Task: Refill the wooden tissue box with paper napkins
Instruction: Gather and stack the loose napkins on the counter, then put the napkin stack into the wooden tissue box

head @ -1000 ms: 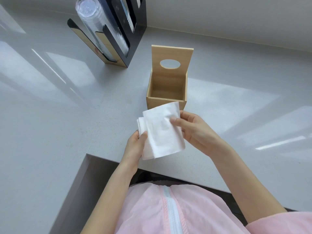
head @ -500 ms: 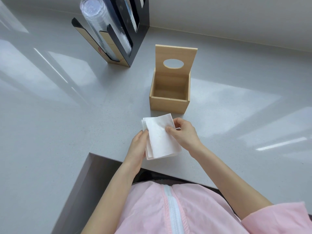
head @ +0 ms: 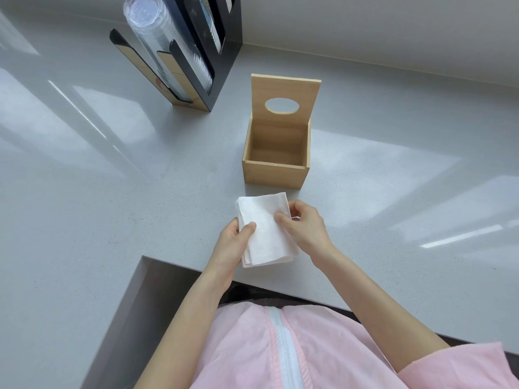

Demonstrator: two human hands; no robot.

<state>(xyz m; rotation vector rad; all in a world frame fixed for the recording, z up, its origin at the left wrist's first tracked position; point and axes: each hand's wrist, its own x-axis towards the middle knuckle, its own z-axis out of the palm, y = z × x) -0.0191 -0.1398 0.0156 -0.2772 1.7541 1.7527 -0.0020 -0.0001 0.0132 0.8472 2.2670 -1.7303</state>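
The wooden tissue box (head: 273,175) stands on the grey counter with its lid (head: 285,88) raised upright at the back; the lid has an oval hole. The inside of the box is bare wood. A folded stack of white paper napkins (head: 265,231) sits just in front of the box, near the counter's front edge. My left hand (head: 233,245) grips the stack's left side with the thumb on top. My right hand (head: 303,226) pinches its right edge, thumb pressed on the top napkin.
A black and wood cup dispenser (head: 179,51) with a sleeve of clear plastic cups stands at the back left. The grey counter (head: 84,192) wraps around me in an L shape. A pale wall runs along the back.
The top napkin, lifted and spread open a second ago, has been folded down flat onto the stack. Both hands have drawn the stack back from the box toward me.
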